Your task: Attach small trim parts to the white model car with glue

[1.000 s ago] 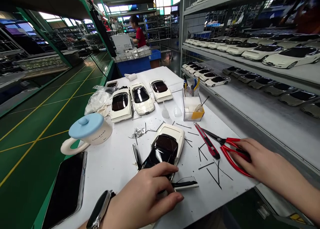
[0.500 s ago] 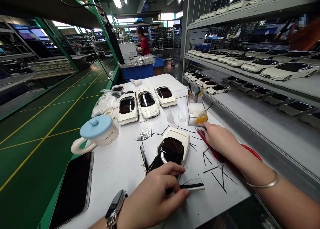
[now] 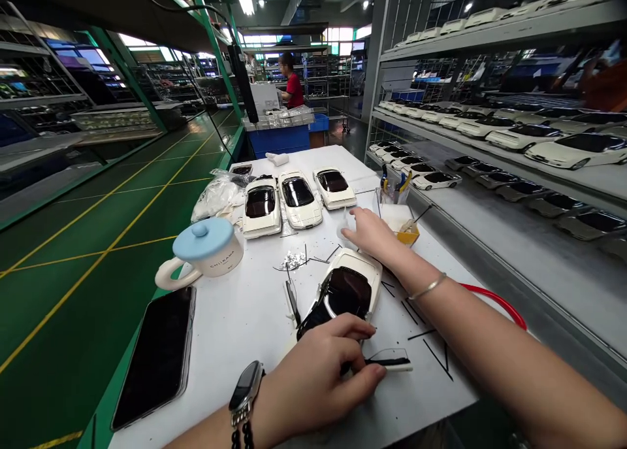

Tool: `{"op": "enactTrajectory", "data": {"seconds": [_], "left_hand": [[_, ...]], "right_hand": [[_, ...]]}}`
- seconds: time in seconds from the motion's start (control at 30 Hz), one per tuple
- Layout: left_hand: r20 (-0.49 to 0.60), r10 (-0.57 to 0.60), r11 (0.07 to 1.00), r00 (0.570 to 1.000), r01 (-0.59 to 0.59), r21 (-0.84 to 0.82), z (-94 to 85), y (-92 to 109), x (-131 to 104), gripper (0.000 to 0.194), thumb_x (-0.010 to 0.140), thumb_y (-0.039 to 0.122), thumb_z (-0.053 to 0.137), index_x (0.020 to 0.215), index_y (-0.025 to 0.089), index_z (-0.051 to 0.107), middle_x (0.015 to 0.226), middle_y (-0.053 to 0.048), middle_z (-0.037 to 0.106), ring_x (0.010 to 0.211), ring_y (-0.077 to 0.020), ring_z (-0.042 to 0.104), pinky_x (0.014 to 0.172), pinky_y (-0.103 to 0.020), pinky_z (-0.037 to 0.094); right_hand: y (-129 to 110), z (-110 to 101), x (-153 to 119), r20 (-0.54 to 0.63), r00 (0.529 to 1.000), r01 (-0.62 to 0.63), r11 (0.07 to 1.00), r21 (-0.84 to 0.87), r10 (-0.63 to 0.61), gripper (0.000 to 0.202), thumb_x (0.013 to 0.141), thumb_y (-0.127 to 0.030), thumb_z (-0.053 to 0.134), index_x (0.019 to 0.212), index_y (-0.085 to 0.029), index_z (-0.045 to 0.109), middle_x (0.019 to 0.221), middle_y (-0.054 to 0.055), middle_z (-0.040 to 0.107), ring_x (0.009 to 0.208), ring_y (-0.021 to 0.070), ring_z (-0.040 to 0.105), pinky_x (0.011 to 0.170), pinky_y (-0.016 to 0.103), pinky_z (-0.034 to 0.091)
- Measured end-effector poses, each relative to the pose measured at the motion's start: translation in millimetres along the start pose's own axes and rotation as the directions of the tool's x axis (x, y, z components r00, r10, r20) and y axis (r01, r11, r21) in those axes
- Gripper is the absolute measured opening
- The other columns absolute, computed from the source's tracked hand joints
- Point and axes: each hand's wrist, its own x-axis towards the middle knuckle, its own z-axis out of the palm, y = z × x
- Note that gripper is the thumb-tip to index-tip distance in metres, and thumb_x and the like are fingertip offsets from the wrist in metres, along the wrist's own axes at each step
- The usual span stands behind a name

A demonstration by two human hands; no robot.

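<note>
Doors [image 3: 398, 363] jut from both sides of the white model car [image 3: 349, 291], which lies at the near part of the white worktop [image 3: 235, 344], tail pointing away, its front end hidden by the left hand [image 3: 326, 364]. That hand is half curled over the front, thumb and fingers partly spread near one door; whether it grips the body or merely rests there, I cannot tell. The right hand [image 3: 376, 230] is stretched beyond the car, thumb and forefinger a little apart at a translucent bottle [image 3: 341, 230]; whether they touch it is unclear. The likeliest trouble is that thin door: a press or twist from the left thumb could strain its joint or crack the clear window. The bottle looks light and narrow-tipped, so a glancing knock might topple it, and if it holds liquid, drips could mark the glossy paint. The right forearm crosses low over the black strips [image 3: 438, 359] and a red handle [image 3: 504, 305], so a sleeveless sweep back could scatter the strips or drag the handle, while the small shiny bits [image 3: 294, 261] beside the car could stick or scratch if it slides
</note>
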Motion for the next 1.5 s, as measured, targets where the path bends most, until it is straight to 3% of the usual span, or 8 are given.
{"op": "enactTrajectory", "data": {"seconds": [0.17,0.3,0.37,0.5,0.67,0.8,0.93,1.5], "left_hand": [[-0.028,0.008,0.999,1.000,-0.009,-0.051,-0.8,0,1,0.030,0.085,0.034,0.056,0.061,0.016,0.053,0.117,-0.009,0.060,0.106,-0.0189,0.061,0.091,-0.028,0.047],[-0.074,-0.037,0.985,0.997,0.024,-0.168,-3.7,0,3,0.036,0.088,0.035,0.052,0.057,0.016,0.049,0.109,-0.009,0.063,0.101,-0.0177,0.062,0.087,-0.027,0.048],[-0.081,-0.064,0.965,0.995,0.041,-0.258,-5.4,-1,4,0.039,0.091,0.039,0.045,0.061,0.016,0.054,0.110,-0.008,0.063,0.101,-0.0176,0.062,0.089,-0.028,0.048],[-0.057,-0.169,0.846,0.984,0.115,-0.521,-7.5,-4,5,0.046,0.090,0.054,0.040,0.080,0.015,0.062,0.114,-0.010,0.062,0.105,-0.0229,0.061,0.085,-0.033,0.054],[-0.073,-0.226,0.708,0.972,0.112,-0.697,-9.4,-7,9,0.051,0.087,0.058,0.043,0.063,0.014,0.056,0.112,-0.011,0.064,0.117,-0.0262,0.055,0.093,-0.035,0.053],[-0.091,-0.249,0.660,0.964,0.100,-0.744,-10.1,-8,12,0.054,0.084,0.057,0.051,0.052,0.014,0.050,0.115,-0.012,0.063,0.117,-0.0284,0.054,0.092,-0.037,0.053],[-0.087,-0.242,0.654,0.966,0.096,-0.750,-10.3,-11,13,0.056,0.084,0.057,0.050,0.049,0.014,0.049,0.116,-0.014,0.062,0.117,-0.0307,0.054,0.091,-0.038,0.053],[-0.085,-0.246,0.673,0.965,0.107,-0.732,-13.7,-15,13,0.055,0.087,0.056,0.046,0.050,0.015,0.048,0.115,-0.012,0.063,0.117,-0.0280,0.053,0.092,-0.034,0.052]], "right_hand": [[4,27,21,-0.061,0.998,0.005,0.979,0.201,0.008,0.019,0.074,-0.030,0.059,0.084,-0.014,0.055,0.100,0.014,0.062,0.093,0.0250,0.058,0.078,0.033,0.042],[2,15,2,-0.199,0.980,0.067,0.915,0.398,0.015,0.020,0.080,-0.036,0.053,0.085,-0.019,0.044,0.104,0.009,0.061,0.094,0.0189,0.058,0.079,0.030,0.045],[5,0,-16,-0.203,0.979,0.112,0.807,0.580,0.010,0.025,0.080,-0.041,0.055,0.084,-0.021,0.041,0.096,0.006,0.063,0.087,0.0172,0.061,0.071,0.029,0.048],[26,-30,-64,-0.174,0.975,0.116,0.350,0.929,0.141,0.040,0.067,-0.050,0.073,0.073,-0.021,0.046,0.067,-0.001,0.056,0.060,0.0140,0.056,0.052,0.026,0.042],[57,-25,-128,-0.147,0.939,0.099,0.164,0.981,0.311,0.041,0.062,-0.052,0.077,0.068,-0.020,0.052,0.058,-0.004,0.041,0.047,0.0072,0.030,0.042,0.023,0.025],[52,3,-161,-0.103,0.916,0.039,0.169,0.985,0.387,0.039,0.067,-0.052,0.072,0.075,-0.020,0.051,0.061,-0.003,0.045,0.048,0.0087,0.037,0.042,0.023,0.029],[29,19,-168,-0.163,0.926,0.032,0.358,0.933,0.342,0.033,0.075,-0.045,0.067,0.070,-0.021,0.044,0.056,-0.005,0.042,0.049,0.0100,0.040,0.043,0.022,0.034],[15,23,-164,-0.200,0.959,0.049,0.580,0.813,0.200,0.025,0.081,-0.036,0.060,0.069,-0.022,0.043,0.058,-0.005,0.042,0.054,0.0122,0.041,0.050,0.026,0.034]]}}
